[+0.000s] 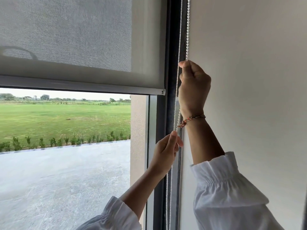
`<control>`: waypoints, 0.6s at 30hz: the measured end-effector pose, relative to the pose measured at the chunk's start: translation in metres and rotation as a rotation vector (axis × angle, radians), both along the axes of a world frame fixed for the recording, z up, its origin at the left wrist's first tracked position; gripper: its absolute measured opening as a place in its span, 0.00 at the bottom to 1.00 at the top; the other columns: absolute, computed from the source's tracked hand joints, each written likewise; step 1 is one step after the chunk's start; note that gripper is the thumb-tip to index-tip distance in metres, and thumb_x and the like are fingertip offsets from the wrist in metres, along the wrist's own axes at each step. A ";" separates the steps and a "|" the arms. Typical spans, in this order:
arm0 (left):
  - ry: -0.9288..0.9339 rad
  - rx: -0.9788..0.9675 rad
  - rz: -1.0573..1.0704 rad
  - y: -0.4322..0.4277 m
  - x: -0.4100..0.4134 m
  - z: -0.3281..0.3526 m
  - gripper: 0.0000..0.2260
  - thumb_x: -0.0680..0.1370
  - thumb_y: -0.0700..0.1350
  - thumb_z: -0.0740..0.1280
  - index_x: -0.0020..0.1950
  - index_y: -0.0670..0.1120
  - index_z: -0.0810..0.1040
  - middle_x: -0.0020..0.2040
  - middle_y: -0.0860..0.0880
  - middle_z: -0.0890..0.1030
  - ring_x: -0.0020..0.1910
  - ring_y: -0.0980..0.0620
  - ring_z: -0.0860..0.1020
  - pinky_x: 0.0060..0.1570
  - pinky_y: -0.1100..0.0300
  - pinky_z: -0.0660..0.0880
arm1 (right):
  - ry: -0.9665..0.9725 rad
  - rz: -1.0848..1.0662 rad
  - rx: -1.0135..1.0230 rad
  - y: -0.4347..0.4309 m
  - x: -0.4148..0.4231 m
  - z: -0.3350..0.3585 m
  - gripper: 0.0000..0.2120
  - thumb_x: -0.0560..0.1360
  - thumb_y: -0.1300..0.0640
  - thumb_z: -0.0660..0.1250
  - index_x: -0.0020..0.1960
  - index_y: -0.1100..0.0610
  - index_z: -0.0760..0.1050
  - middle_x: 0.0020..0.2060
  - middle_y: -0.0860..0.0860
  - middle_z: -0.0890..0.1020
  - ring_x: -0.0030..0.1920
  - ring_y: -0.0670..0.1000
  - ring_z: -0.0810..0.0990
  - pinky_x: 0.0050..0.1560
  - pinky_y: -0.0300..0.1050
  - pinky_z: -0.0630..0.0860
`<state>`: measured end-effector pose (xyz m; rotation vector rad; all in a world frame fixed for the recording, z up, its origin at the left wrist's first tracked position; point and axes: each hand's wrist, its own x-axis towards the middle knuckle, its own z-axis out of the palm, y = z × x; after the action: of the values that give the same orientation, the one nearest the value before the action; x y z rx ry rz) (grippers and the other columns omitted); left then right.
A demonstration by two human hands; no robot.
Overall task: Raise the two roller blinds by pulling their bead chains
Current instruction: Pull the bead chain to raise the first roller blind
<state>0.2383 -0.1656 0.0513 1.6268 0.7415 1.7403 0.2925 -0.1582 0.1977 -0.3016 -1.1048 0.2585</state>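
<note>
A grey mesh roller blind (74,35) hangs over the upper part of the window, its bottom bar (99,87) roughly mid-height. White bead chains (188,27) run down the dark window frame at the blind's right edge. My right hand (193,87) is raised and closed around the chain, fist upright, a braided bracelet on the wrist. Lower down, my left hand (166,151) pinches a strand of the chain between thumb and fingers. A second chain strand (180,30) runs beside the first. Only one blind is in view.
A plain white wall (249,80) fills the right side. The dark vertical window frame (171,63) stands between blind and wall. Through the glass I see a paved terrace (66,180), a low hedge and a green field.
</note>
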 end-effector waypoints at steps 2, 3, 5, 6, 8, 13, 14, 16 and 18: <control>0.011 0.010 0.023 0.001 0.003 0.000 0.19 0.81 0.46 0.52 0.31 0.46 0.70 0.18 0.56 0.63 0.19 0.60 0.58 0.20 0.72 0.55 | 0.005 -0.002 0.002 0.000 0.001 -0.001 0.10 0.76 0.60 0.61 0.42 0.59 0.80 0.17 0.38 0.70 0.25 0.44 0.66 0.34 0.41 0.64; 0.019 0.016 0.027 0.002 0.003 0.000 0.19 0.81 0.46 0.52 0.31 0.45 0.69 0.18 0.56 0.63 0.19 0.60 0.59 0.21 0.72 0.56 | 0.006 0.005 0.003 -0.001 0.002 -0.001 0.10 0.76 0.59 0.61 0.42 0.59 0.80 0.17 0.37 0.70 0.25 0.44 0.65 0.34 0.41 0.64; 0.025 0.029 0.024 0.003 0.004 0.000 0.19 0.81 0.46 0.51 0.32 0.45 0.68 0.18 0.56 0.63 0.19 0.61 0.59 0.21 0.72 0.56 | 0.011 0.031 0.008 -0.003 0.005 -0.002 0.10 0.76 0.58 0.61 0.42 0.57 0.80 0.18 0.37 0.71 0.25 0.43 0.65 0.34 0.42 0.63; 0.026 0.033 0.027 0.003 0.004 0.001 0.19 0.81 0.46 0.51 0.32 0.45 0.68 0.18 0.56 0.64 0.19 0.61 0.59 0.21 0.72 0.56 | 0.014 0.051 0.013 -0.005 0.006 -0.002 0.10 0.76 0.59 0.61 0.41 0.56 0.80 0.18 0.37 0.71 0.25 0.43 0.65 0.33 0.42 0.63; 0.023 0.036 0.030 0.003 0.004 0.002 0.18 0.81 0.46 0.51 0.32 0.45 0.68 0.18 0.55 0.65 0.18 0.60 0.60 0.21 0.72 0.56 | 0.017 0.085 0.027 -0.009 0.008 -0.003 0.11 0.76 0.60 0.61 0.38 0.52 0.78 0.18 0.39 0.71 0.23 0.42 0.64 0.30 0.40 0.61; 0.032 0.028 0.046 0.004 0.001 -0.002 0.18 0.81 0.45 0.52 0.32 0.45 0.69 0.18 0.55 0.66 0.18 0.61 0.61 0.21 0.73 0.57 | 0.013 0.141 0.051 -0.012 0.010 -0.011 0.13 0.75 0.58 0.61 0.35 0.47 0.76 0.18 0.41 0.69 0.23 0.44 0.62 0.29 0.40 0.59; 0.031 0.028 0.043 0.005 0.001 -0.004 0.18 0.81 0.45 0.52 0.32 0.45 0.69 0.18 0.55 0.66 0.18 0.61 0.61 0.21 0.73 0.56 | 0.015 0.155 0.049 -0.012 0.011 -0.013 0.13 0.75 0.58 0.61 0.35 0.46 0.76 0.18 0.41 0.69 0.23 0.43 0.62 0.29 0.40 0.59; 0.031 0.024 0.040 0.005 0.002 -0.007 0.18 0.81 0.45 0.52 0.32 0.46 0.69 0.18 0.55 0.66 0.18 0.61 0.60 0.21 0.72 0.56 | 0.012 0.160 0.042 -0.012 0.011 -0.015 0.12 0.75 0.58 0.61 0.36 0.46 0.76 0.18 0.41 0.69 0.23 0.42 0.63 0.29 0.40 0.60; 0.037 0.022 0.041 0.005 0.002 -0.007 0.18 0.81 0.45 0.52 0.32 0.46 0.69 0.18 0.55 0.65 0.18 0.61 0.59 0.20 0.72 0.55 | 0.011 0.147 0.039 -0.013 0.010 -0.017 0.11 0.75 0.56 0.61 0.36 0.46 0.77 0.18 0.41 0.69 0.23 0.42 0.63 0.30 0.39 0.60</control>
<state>0.2403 -0.1604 0.0439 1.6738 0.7811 1.7568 0.3027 -0.1715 0.1811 -0.1838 -1.1212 0.3679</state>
